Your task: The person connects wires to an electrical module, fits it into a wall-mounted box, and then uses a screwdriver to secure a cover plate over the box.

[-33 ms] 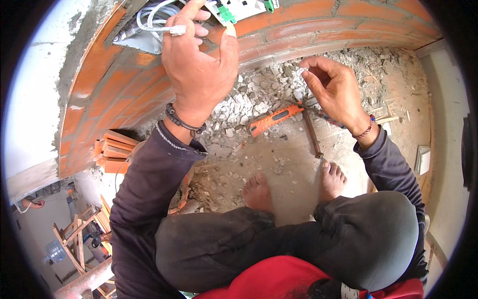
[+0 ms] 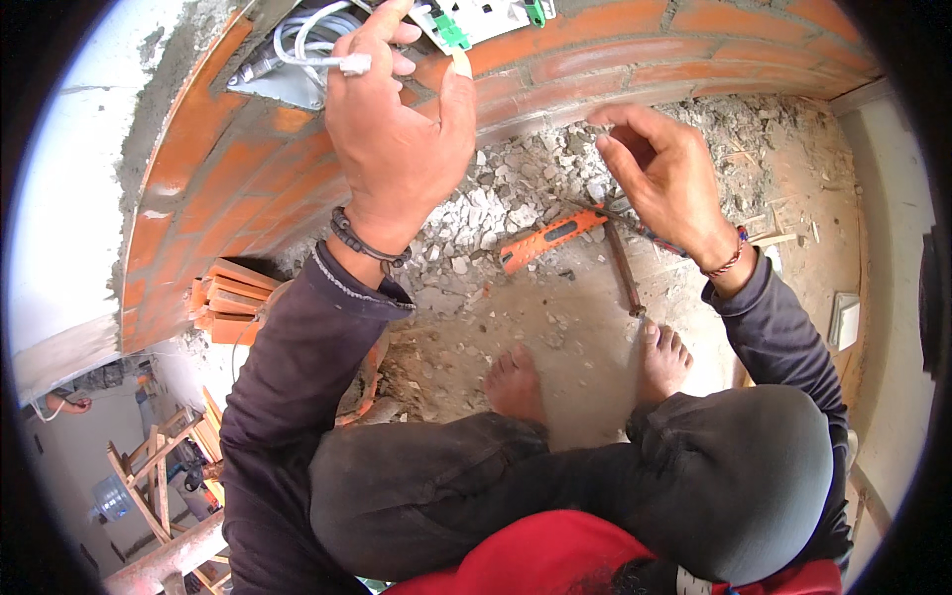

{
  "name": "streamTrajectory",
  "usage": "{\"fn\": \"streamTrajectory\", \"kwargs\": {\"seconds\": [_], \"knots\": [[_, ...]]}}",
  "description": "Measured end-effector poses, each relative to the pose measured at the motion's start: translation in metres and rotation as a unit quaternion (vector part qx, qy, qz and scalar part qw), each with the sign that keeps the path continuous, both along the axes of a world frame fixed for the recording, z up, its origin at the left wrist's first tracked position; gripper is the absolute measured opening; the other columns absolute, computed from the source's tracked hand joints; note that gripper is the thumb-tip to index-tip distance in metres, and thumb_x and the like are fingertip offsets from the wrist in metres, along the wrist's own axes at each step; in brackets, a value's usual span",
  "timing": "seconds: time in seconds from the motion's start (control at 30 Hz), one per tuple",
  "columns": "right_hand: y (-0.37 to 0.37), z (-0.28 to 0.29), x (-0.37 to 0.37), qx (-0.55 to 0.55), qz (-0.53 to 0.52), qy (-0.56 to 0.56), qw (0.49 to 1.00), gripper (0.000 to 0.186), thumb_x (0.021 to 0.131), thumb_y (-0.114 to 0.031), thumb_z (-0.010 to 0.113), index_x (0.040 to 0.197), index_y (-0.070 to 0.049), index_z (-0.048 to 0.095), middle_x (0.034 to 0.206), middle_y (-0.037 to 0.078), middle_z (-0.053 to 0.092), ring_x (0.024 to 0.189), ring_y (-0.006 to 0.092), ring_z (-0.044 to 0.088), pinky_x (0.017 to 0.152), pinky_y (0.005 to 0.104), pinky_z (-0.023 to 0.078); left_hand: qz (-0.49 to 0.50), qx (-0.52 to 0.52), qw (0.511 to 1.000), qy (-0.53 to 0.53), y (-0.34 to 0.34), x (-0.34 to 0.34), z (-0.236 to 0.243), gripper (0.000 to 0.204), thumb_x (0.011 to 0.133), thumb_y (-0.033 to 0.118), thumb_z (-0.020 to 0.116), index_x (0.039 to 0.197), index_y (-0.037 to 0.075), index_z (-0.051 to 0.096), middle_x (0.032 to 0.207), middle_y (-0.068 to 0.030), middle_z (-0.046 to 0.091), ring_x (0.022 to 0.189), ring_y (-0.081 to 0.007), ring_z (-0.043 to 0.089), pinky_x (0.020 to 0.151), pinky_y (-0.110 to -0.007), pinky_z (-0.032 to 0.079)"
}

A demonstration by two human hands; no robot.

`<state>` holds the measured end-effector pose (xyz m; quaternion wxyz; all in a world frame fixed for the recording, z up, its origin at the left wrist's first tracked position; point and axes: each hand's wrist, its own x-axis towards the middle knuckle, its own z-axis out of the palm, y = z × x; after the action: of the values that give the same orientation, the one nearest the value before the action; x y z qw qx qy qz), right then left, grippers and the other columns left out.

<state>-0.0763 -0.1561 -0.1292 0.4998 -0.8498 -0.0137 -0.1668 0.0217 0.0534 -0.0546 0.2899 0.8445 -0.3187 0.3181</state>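
Note:
My left hand is up at a recess in the brick wall. Its thumb and index finger reach the edge of a white faceplate that carries green connectors, and they appear to grip it; the upper frame edge cuts off part of this. A grey cable loops beside that hand, its clear plug lying against the fingers. My right hand hovers over the rubble, thumb and index finger apart with nothing visible between them. Below it lie an orange-handled tool and a rusty metal bar.
Broken rubble lines the foot of the brick wall. Orange bricks are stacked at the left. My bare feet are on the dusty floor. Farther left are a wooden frame, a water bottle and another person's hand.
My right thumb and index finger have parted slightly. The left hand and the faceplate are nearly where they were.

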Motion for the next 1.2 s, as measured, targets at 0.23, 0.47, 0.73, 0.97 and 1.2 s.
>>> {"fn": "streamTrajectory", "kwargs": {"seconds": [0.23, 0.47, 0.73, 0.97, 1.2], "knots": [[0.029, 0.089, 0.063, -0.169, 0.074, -0.158, 0.97, 0.028, 0.087, -0.013, 0.066, 0.114, -0.006, 0.061, 0.08, 0.017, 0.068, 0.063, 0.0364, 0.062, 0.056, 0.0429, 0.048, -0.001, 0.094, 0.992, -0.086, 0.012, 0.008, 0.007, 0.051, 0.082, 0.013, 0.074, 0.13, 0.004, 0.058, 0.106, -0.0077, 0.061, 0.084, -0.0189, 0.053, 0.078, -0.034, 0.047], [0.023, 0.092, 0.08, -0.168, 0.08, -0.211, 0.96, 0.032, 0.087, -0.016, 0.067, 0.116, -0.006, 0.061, 0.081, 0.017, 0.068, 0.066, 0.0367, 0.064, 0.057, 0.0432, 0.05, 0.004, 0.16, 0.976, -0.145, 0.009, 0.008, 0.015, 0.055, 0.076, 0.004, 0.071, 0.128, -0.003, 0.055, 0.111, -0.0205, 0.061, 0.099, -0.0362, 0.06, 0.086, -0.045, 0.048], [0.018, 0.096, 0.088, -0.163, 0.1, -0.228, 0.955, 0.03, 0.086, -0.017, 0.069, 0.113, -0.006, 0.063, 0.081, 0.017, 0.069, 0.067, 0.0358, 0.065, 0.058, 0.0423, 0.051, -0.013, 0.165, 0.977, -0.131, 0.012, 0.005, 0.019, 0.056, 0.076, 0.007, 0.07, 0.129, -0.003, 0.054, 0.114, -0.0237, 0.06, 0.105, -0.042, 0.059, 0.089, -0.05, 0.047], [0.017, 0.098, 0.092, -0.166, 0.113, -0.227, 0.953, 0.029, 0.085, -0.017, 0.071, 0.11, -0.006, 0.065, 0.082, 0.017, 0.069, 0.067, 0.0351, 0.067, 0.058, 0.0415, 0.052, -0.019, 0.159, 0.977, -0.141, 0.011, 0.005, 0.017, 0.055, 0.076, 0.008, 0.071, 0.128, -0.004, 0.054, 0.113, -0.0231, 0.06, 0.102, -0.0419, 0.06, 0.087, -0.05, 0.047], [0.014, 0.099, 0.093, -0.156, 0.119, -0.222, 0.955, 0.027, 0.084, -0.018, 0.072, 0.108, -0.006, 0.067, 0.082, 0.016, 0.07, 0.068, 0.0344, 0.068, 0.059, 0.0407, 0.053, -0.025, 0.166, 0.973, -0.159, 0.009, 0.006, 0.019, 0.054, 0.076, 0.008, 0.071, 0.126, -0.004, 0.055, 0.112, -0.023, 0.059, 0.102, -0.0415, 0.06, 0.087, -0.049, 0.048]]}}
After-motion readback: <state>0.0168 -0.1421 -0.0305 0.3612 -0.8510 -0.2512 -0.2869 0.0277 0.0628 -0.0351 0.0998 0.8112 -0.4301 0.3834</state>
